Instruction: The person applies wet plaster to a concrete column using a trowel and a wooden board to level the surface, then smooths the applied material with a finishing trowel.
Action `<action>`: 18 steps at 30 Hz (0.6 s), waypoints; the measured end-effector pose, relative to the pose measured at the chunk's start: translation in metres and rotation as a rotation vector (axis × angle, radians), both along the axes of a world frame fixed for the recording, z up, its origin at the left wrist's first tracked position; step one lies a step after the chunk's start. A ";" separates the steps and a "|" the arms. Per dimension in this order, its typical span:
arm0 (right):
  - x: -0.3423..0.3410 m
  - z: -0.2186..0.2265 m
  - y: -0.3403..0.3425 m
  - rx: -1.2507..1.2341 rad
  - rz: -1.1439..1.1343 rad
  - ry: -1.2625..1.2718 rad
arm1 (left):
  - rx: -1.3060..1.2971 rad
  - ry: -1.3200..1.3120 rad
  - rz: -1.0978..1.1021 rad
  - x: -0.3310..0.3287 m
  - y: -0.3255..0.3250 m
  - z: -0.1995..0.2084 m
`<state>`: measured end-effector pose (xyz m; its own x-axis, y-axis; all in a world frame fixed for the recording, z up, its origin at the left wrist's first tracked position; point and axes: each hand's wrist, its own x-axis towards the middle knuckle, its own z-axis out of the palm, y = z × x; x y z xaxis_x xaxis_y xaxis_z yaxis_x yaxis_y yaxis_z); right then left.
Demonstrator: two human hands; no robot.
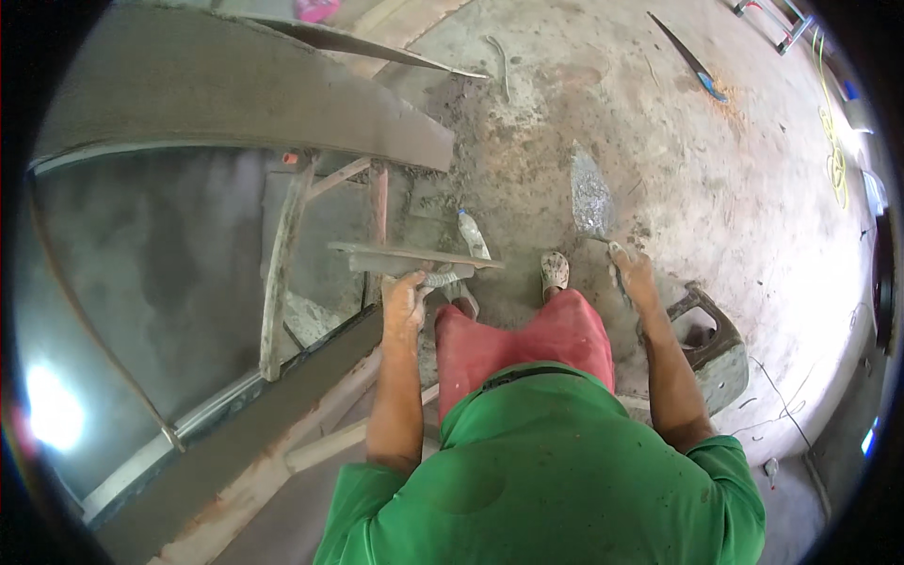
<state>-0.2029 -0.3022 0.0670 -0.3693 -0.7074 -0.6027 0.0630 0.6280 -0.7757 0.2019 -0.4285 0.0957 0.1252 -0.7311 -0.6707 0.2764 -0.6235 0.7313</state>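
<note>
My left hand (405,303) is closed around the grey ribbed handle of a plastering float (414,252), whose flat board shows nearly edge-on. In my right hand (635,275) is the handle of a pointed trowel (590,193). Its broad blade points away from me over the floor, with wet grey specks on it. Beyond the float, a clear plastic bottle (473,234) lies on the ground, partly hidden by the board. Left of the float runs a wooden frame (287,264) beneath a smooth grey plastered surface (235,85).
A grey-smeared plastic stool (718,353) stands by my right forearm. Farther off, a handsaw (692,61) lies beside sawdust. A yellow cord (833,155) and a ladder's feet (786,38) are at the far right. A plastered ledge (254,433) slants along my left side.
</note>
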 end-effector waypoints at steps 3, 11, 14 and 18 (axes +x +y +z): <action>0.019 0.005 -0.012 0.039 0.011 0.005 | 0.078 0.062 -0.051 0.027 0.002 -0.032; 0.096 -0.011 -0.018 0.256 -0.085 0.129 | 0.137 0.186 -0.254 0.072 -0.014 -0.092; 0.118 -0.031 -0.023 -0.095 -0.091 0.261 | 0.154 0.166 -0.285 0.059 -0.031 -0.076; 0.120 -0.066 -0.074 0.040 -0.076 0.050 | 0.215 0.088 -0.244 0.090 -0.037 -0.123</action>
